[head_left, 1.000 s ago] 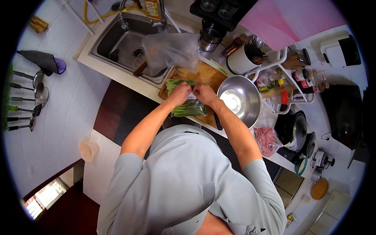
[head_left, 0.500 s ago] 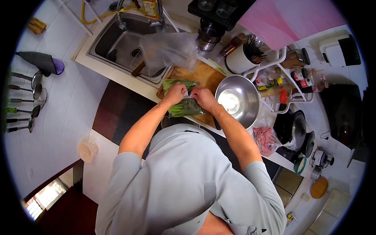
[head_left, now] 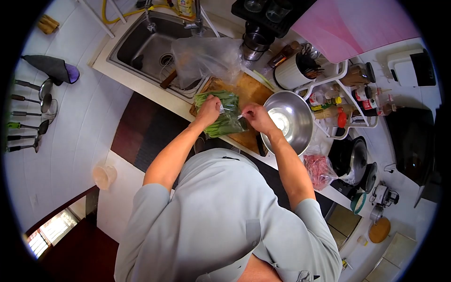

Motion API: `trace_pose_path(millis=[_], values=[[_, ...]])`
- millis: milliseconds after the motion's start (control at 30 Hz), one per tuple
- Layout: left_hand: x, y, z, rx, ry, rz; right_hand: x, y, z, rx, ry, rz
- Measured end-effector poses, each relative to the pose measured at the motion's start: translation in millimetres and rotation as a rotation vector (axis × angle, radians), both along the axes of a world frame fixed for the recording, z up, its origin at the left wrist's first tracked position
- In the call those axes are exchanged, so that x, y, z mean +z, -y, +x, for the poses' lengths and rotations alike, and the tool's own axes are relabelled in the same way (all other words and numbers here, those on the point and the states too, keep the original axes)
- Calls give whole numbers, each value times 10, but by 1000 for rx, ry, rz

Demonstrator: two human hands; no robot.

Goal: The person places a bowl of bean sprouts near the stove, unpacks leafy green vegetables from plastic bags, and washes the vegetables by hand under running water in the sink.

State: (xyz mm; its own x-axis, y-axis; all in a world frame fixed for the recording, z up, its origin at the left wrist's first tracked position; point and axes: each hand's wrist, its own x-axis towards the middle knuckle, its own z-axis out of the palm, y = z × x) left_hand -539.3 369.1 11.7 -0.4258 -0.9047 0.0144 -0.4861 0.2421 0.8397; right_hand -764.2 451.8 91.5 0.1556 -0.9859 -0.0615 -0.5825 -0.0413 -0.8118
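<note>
1. Right hand (head_left: 257, 117): thumb and fingertips are pinched nearly together, apparently on a small white strip (head_left: 241, 115). A low, slow pull along the plastic should spare it better than an upward jerk.
2. Left hand (head_left: 209, 110): its fingers are half curled over the plastic; whether they grip it I cannot tell. Keeping it pressed close to the strip should stop the bundle from sliding.
3. Bagged greens (head_left: 217, 128): they lie under the hands on the left part of the cutting board (head_left: 253, 94), toward its front edge. Pressing lightly seems wise, since the stems probably bruise.
4. Steel bowl (head_left: 304, 120): it stands just beyond the board's right end, close behind the right wrist. Keeping that elbow low and in should avoid knocking its rim.
5. Farther out: a clear plastic bag (head_left: 206, 58) overhangs the sink's right edge, and a bag of red meat (head_left: 319, 171) sits right of the bowl, near the counter's front edge, both clear of the work.
</note>
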Motion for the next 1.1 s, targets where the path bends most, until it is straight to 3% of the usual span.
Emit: trace_pose_path(millis=[133, 333, 400, 467, 533, 667, 733, 800, 900, 967, 1000, 1067, 1100], values=[[142, 30, 176, -14, -27, -39, 203, -23, -93, -49, 17, 57], [310, 103, 347, -49, -61, 2, 335, 26, -107, 42, -74, -116], [363, 136, 448, 10, -110, -92, 466, 26, -101, -72, -56, -7], [412, 146, 518, 24, -107, -114, 318, -13, -138, -84, 79, -63], [415, 165, 582, 36, -107, -142, 246, -12, -145, -256, 344, -58], [332, 133, 601, 72, -148, -36, 235, -60, -34, -311, 355, -108], [383, 105, 551, 64, -196, -45, 408, -105, 195, -375, 315, -93], [480, 98, 498, 53, -192, -68, 482, -151, 339, -403, -80, -92], [502, 84, 454, 13, -174, -100, 341, -197, 455, -503, -115, -73], [459, 112, 430, 0, -171, -95, 136, -195, 418, -376, -334, -194], [432, 148, 423, -8, -174, -94, 167, -167, 417, -383, -337, -193], [375, 176, 440, -23, -212, -114, 225, -142, 438, -164, -174, -133], [380, 180, 451, -29, -214, -111, 213, -117, 476, -223, -183, -170]])
